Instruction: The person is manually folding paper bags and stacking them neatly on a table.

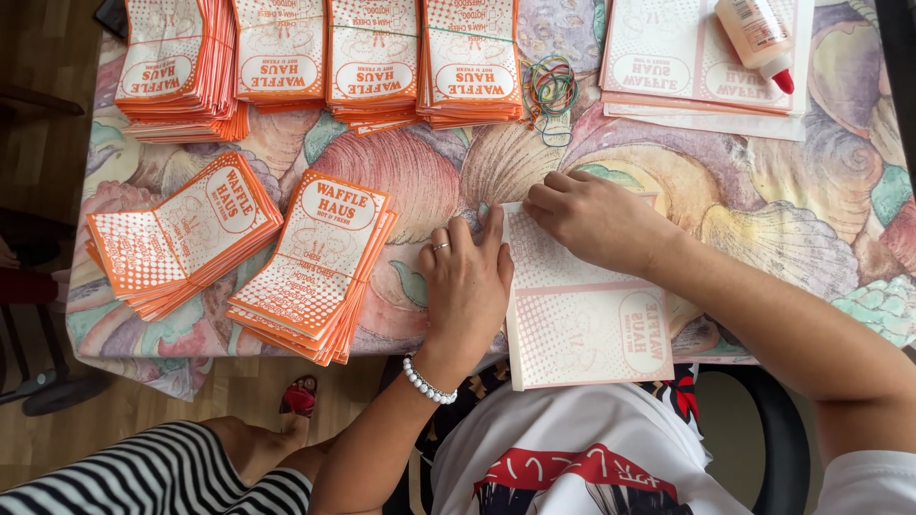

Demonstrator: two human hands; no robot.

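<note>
Left hand (466, 277): lay flat, fingers spread and unclenched, pressing the left edge of the paper bag (584, 319).
Right hand (596, 221): fingers curled, tips pushing down on the bag's top end, gripping nothing.
Paper bag: lay flat under both hands at the near edge of the table (811, 210).
Loose stacks (239, 250): left of the bag.
Bundled stacks (324, 59): beyond the bag, far side.
Rubber bands (552, 91): beyond the right hand.
Glue bottle (757, 36): far right of the bag, on flat sheets (668, 67).
</note>
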